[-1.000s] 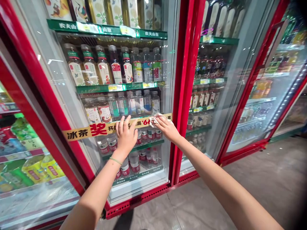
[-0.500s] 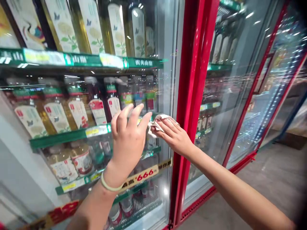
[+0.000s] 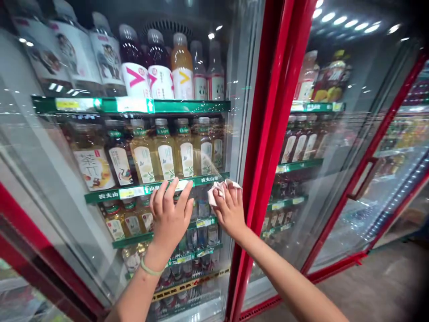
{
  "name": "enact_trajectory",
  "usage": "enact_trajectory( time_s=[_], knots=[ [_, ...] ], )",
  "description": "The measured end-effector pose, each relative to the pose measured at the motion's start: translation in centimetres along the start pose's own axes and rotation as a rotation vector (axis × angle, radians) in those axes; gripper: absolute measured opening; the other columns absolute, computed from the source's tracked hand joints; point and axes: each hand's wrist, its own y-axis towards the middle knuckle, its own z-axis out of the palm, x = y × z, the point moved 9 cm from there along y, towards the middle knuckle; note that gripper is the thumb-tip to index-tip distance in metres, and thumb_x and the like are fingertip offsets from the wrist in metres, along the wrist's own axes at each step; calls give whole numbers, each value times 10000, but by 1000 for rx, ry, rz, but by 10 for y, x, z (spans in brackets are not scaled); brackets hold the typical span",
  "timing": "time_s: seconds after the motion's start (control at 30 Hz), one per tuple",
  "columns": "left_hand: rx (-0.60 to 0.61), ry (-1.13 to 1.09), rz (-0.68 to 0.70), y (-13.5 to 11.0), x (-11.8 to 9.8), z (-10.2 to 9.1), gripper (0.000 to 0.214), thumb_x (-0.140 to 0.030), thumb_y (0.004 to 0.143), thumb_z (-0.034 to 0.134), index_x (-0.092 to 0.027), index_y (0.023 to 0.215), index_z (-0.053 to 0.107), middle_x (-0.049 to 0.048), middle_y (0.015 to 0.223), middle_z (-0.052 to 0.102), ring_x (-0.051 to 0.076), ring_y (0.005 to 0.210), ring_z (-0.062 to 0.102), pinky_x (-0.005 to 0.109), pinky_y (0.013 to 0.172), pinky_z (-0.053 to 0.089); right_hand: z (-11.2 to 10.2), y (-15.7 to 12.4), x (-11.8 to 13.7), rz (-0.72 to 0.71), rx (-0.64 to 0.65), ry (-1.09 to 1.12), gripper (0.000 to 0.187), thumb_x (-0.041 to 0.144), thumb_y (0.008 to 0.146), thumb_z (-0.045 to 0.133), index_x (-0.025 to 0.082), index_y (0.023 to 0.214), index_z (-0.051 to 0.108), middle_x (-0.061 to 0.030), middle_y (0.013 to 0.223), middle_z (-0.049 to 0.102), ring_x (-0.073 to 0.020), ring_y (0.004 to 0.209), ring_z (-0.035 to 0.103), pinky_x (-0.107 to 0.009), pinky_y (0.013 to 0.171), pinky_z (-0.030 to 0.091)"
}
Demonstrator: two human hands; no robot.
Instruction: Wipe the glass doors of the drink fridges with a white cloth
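Note:
My right hand (image 3: pixel 231 212) presses a crumpled white cloth (image 3: pixel 217 193) against the glass door (image 3: pixel 236 134) of a drinks fridge, close to its red frame (image 3: pixel 268 120). Fingers bent over it, the hand covers part of the cloth. To its left, my left hand (image 3: pixel 171 214) is raised in front of the same glass with its fingers spread and nothing in them. Whether its fingertips touch the pane I cannot tell. A pale band (image 3: pixel 151 267) circles the left wrist. Behind the glass, tea bottles (image 3: pixel 166 152) stand in a row on a green-edged shelf (image 3: pixel 214 180).
Bottles with white labels (image 3: pixel 161 67) fill the upper shelf. On the right stands another red-framed fridge door with a handle (image 3: pixel 363 179). Grey floor (image 3: pixel 338 290) shows at lower right. A yellow strip with lettering (image 3: pixel 191 285) crosses the lower glass.
The view has tilted up and back, bringing the upper shelf into sight. My right hand and the cloth have moved up the glass; my left hand stays raised with fingers spread.

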Motion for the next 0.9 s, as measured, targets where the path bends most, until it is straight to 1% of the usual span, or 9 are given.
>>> enact_trajectory(
  time_s=[0.13,0.17,0.3,0.43,0.57,0.67,0.73,0.83,0.9],
  knots=[
    [2,71,-33,2,-3,4,582,-298,936,671,-313,1500,527,140,1474,542,330,1493,368,538,1260,252,-4,15,21,-192,52,94,530,358,995,565,358,1519,489,-18,1519,580,-237,1481,417,-506,1314,58],
    [10,73,-41,0,-4,6,581,-295,943,661,-308,1506,520,142,1491,532,329,1510,347,542,1268,236,-4,17,19,-178,72,110,540,346,997,560,364,1530,475,-18,1534,564,-234,1482,416,-498,1313,69],
    [41,46,-73,-8,-1,12,572,-298,966,623,-317,1524,496,129,1555,496,326,1552,291,551,1284,186,-5,23,-12,125,53,139,602,314,1003,551,266,1586,409,-114,1618,446,-320,1547,317,-592,1288,128],
    [81,11,-51,-11,5,12,555,-298,976,611,-322,1519,501,112,1567,498,307,1552,306,526,1286,200,2,17,14,-170,124,297,601,201,1020,519,380,1579,388,-9,1561,533,-207,1501,418,-487,1307,204],
    [79,-66,-93,-11,11,10,504,-280,979,601,-319,1479,551,107,1568,499,307,1545,321,532,1282,206,-8,15,-10,107,82,334,583,116,1038,386,341,1575,408,-35,1613,456,-215,1552,326,-519,1282,295],
    [47,-152,-150,-10,12,7,483,-263,975,599,-309,1455,577,116,1573,486,316,1539,326,554,1278,204,-22,17,-17,7,109,417,542,134,1045,387,361,1531,471,3,1605,470,-191,1560,302,-484,1271,347],
    [8,-191,-167,-7,6,4,463,-257,964,614,-293,1426,603,131,1575,469,333,1540,312,578,1274,200,-39,19,-44,36,27,414,501,172,1042,430,379,1490,517,21,1581,505,-187,1549,329,-473,1273,350],
    [-58,-247,-163,3,-17,4,399,-233,942,644,-262,1340,663,152,1540,479,366,1537,294,632,1265,183,-67,17,-112,359,-188,302,545,219,1042,403,340,1574,396,-31,1660,380,-227,1575,271,-531,1278,310],
    [-57,-333,-106,13,-46,11,389,-201,940,638,-250,1325,662,155,1488,517,358,1512,339,636,1262,201,-72,14,-141,526,-216,301,611,259,1037,382,290,1634,257,-91,1682,322,-255,1570,281,-548,1254,331]
  ],
)
